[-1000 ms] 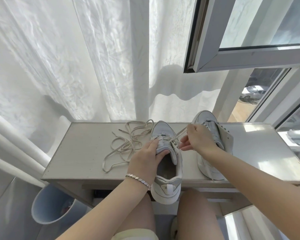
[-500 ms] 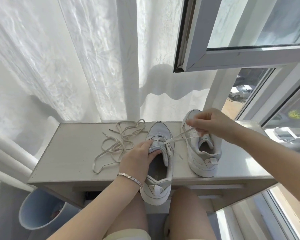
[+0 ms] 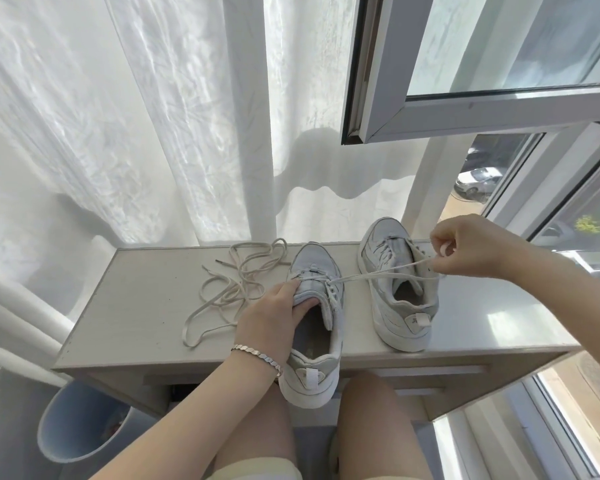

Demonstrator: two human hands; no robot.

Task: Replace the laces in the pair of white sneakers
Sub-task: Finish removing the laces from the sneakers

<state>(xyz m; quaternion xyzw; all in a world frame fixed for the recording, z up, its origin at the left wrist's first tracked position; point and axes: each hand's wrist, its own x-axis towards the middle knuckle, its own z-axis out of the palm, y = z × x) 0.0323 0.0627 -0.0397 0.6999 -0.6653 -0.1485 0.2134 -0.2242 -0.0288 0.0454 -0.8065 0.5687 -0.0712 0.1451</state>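
Note:
Two white sneakers stand on a pale desk. The near sneaker hangs its heel over the desk's front edge. My left hand grips its tongue and left side, fingers curled into the opening. My right hand pinches a white lace that runs taut from the near sneaker's eyelets across to the right, above the second sneaker. That second sneaker still has its lace threaded. A loose beige lace lies tangled on the desk left of the shoes.
Sheer white curtains hang behind the desk. An open window sash juts out above on the right. A blue bin stands on the floor at lower left. My knees sit under the desk's front edge.
My right hand has pulled the lace out from the near sneaker, moving up and to the right. My left hand keeps its hold on the sneaker.

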